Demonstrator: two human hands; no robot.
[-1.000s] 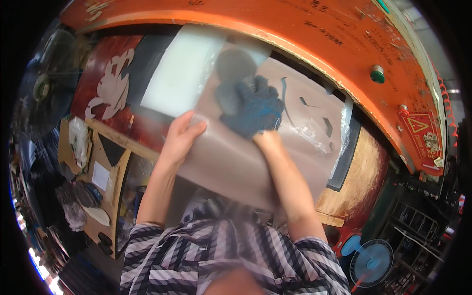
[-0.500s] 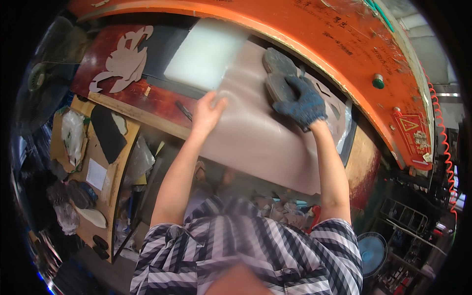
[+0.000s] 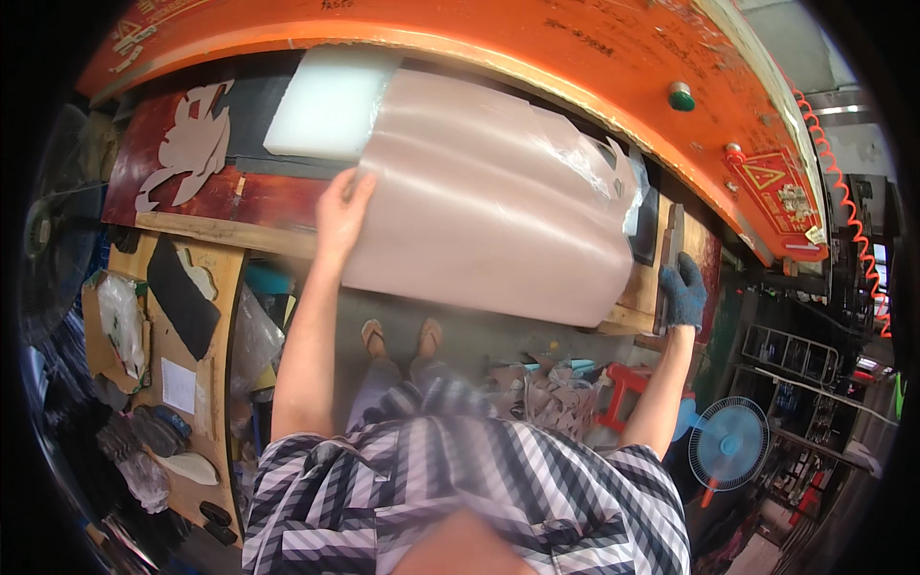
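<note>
A large pinkish-beige sheet (image 3: 479, 211), smooth like leather, spreads across the bench with its near edge hanging over the front. My left hand (image 3: 343, 206) is bare and closed at the left edge of this sheet, thumb on top. At the right end of the bench, my right hand (image 3: 682, 292), in a dark blue knitted glove, grips a dark cutting die (image 3: 675, 228). The die now stands nearly edge-on to me, so its outline is mostly hidden. Holes from cut-out pieces and crumpled clear film show at the sheet's far right corner.
A white cutting block (image 3: 331, 103) lies beyond my left hand. Sheet offcuts (image 3: 195, 144) sit at the bench's left. The orange press beam (image 3: 460, 29) spans the far side. A side table (image 3: 196, 383) stands left; a blue fan (image 3: 728, 441) and scrap pile (image 3: 556, 398) are near me.
My right hand has carried the die off the sheet to the bench's right end. My left hand has come to the sheet's left edge. The view has shifted.
</note>
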